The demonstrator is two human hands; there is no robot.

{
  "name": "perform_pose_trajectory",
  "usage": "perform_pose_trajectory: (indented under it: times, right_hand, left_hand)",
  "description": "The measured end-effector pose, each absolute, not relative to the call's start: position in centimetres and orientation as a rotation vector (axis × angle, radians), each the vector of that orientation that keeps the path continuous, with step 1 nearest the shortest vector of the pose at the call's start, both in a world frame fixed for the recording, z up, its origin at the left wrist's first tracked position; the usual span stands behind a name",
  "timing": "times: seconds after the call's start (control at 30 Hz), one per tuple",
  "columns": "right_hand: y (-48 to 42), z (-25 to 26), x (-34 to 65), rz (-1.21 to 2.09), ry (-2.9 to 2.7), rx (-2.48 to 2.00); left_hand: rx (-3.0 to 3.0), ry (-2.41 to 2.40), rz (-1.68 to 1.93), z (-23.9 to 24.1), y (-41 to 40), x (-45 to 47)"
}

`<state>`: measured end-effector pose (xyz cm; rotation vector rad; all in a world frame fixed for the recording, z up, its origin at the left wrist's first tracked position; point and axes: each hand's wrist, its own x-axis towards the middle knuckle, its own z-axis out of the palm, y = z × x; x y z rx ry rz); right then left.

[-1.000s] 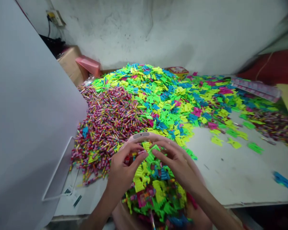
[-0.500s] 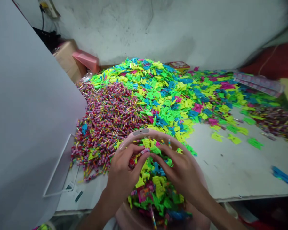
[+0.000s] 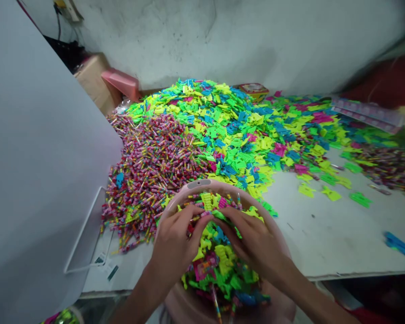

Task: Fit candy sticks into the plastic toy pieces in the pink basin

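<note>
- My left hand [image 3: 173,240] is bent and curled, down in the heap at the top of the pink basin.
- My right hand [image 3: 253,243] is bent and curled too, and its fingers come close to my left fingers.
- Both hands touch the mix of pieces, but I cannot tell if either hand is gripping one.
- The pink plastic basin [image 3: 272,216] is right below my hands, at the bottom middle of the view, and it stands on or just by the front edge of the desk.
- The basin is full of flat plastic pieces [image 3: 222,265] in green, yellow, blue and pink.
- Striped sticks [image 3: 216,303] poke out at the bottom of the heap in the basin.
- A big pile of striped sticks [image 3: 151,166] lies on the white desk [image 3: 337,234], just past the basin on the left.
- A bigger pile of bright flat pieces [image 3: 229,130] lies behind it, in the middle of the view, and it spreads to the right.
- A few green pieces [image 3: 359,199] lie apart on the right side of the desk.
- Blue pieces [image 3: 398,243] lie near the right edge.
- A cardboard box [image 3: 94,81] and a pink thing [image 3: 119,83] sit at the upper left.
- A big white board [image 3: 47,157] stands up along the left side.
</note>
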<state>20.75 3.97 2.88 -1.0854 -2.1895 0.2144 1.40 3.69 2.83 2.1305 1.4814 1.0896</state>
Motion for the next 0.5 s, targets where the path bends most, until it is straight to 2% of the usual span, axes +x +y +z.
perform_pose_trajectory:
  times: [0.37, 0.5]
  right_hand:
    - [5.1, 2.9, 21.1, 0.598, -2.160, -1.135]
    - [6.2, 3.4, 21.0, 0.817, -1.974, -1.280]
  left_hand:
    - [2.222, 1.265, 0.851, 3.4, 4.6, 0.3]
    - [2.207, 1.330, 1.024, 2.8, 4.6, 0.5]
